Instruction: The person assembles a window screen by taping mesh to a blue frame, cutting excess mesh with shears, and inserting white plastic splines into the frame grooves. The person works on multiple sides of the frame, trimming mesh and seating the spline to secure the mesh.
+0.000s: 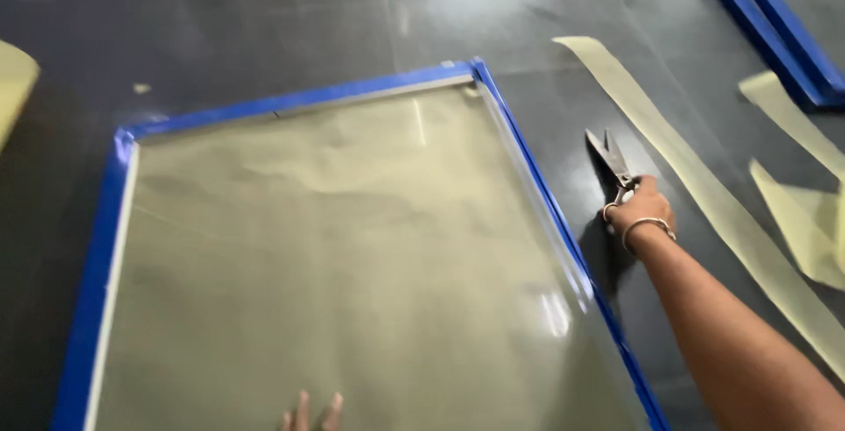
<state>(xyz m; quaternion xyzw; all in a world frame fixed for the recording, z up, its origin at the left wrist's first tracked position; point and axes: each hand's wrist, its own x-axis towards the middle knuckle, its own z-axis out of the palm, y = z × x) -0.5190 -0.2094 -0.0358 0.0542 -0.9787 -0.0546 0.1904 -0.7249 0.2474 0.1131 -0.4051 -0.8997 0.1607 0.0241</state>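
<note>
With the right hand [641, 206] closed on the scissors [613, 165] on the dark floor [264, 17] beside the blue frame [97, 246], blades should be kept low and pointed away, while the mesh [334, 255] is steadied by left fingertips [304, 413], grip unclear.

Dark, glossy floor [264, 17], reflective in patches. Lying flat on it, centre to 7 o'clock: large blue-edged frame [299, 101] covered with pale yellowish mesh sheet [343, 272]. At 3 o'clock, scissors [613, 165] on floor, blades apart. Long pale strip [704, 189] runs from 1 o'clock to 4 o'clock. More pale offcuts [805, 211] beyond it at 3 o'clock. Second blue frame [775, 30] at 1 o'clock, cut off by edge.
</note>
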